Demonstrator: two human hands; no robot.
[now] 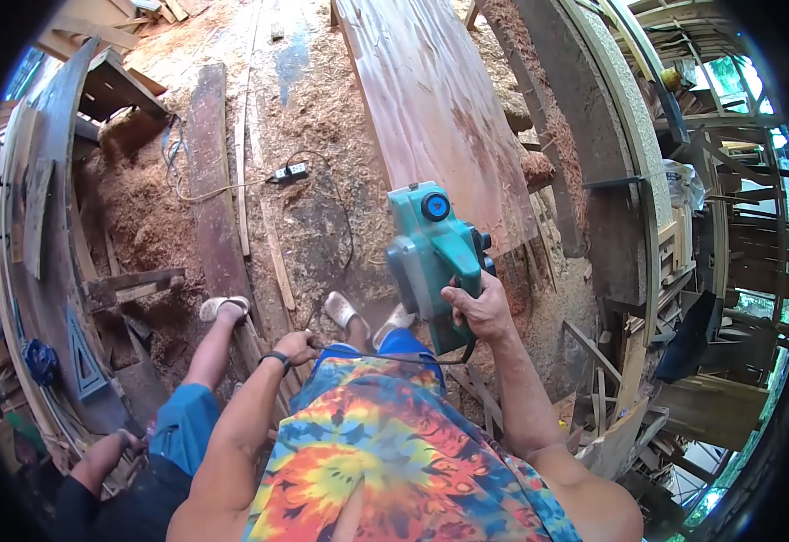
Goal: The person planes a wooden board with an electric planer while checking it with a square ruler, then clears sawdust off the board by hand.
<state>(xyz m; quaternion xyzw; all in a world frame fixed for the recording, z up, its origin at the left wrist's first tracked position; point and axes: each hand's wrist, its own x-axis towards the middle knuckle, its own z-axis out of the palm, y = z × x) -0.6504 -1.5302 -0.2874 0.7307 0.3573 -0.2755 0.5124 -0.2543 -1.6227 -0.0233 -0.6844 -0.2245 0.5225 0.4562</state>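
Note:
My right hand [485,312] is wrapped round the rear handle of a teal electric planer [435,262], which has a blue knob on its front. The planer is over the near end of a wide reddish-brown board [449,117]; whether it touches the wood I cannot tell. A black cord [385,356] runs from the planer's rear across my front to my left hand [296,347], whose fingers are closed at the cord. A dark band circles my left wrist.
Wood shavings cover the floor [322,126]. A power strip [289,172] with cords lies left of the board. Another person [187,420] is at the lower left. A blue triangular square [85,357] rests on the left bench; planks and scrap wood stand at right.

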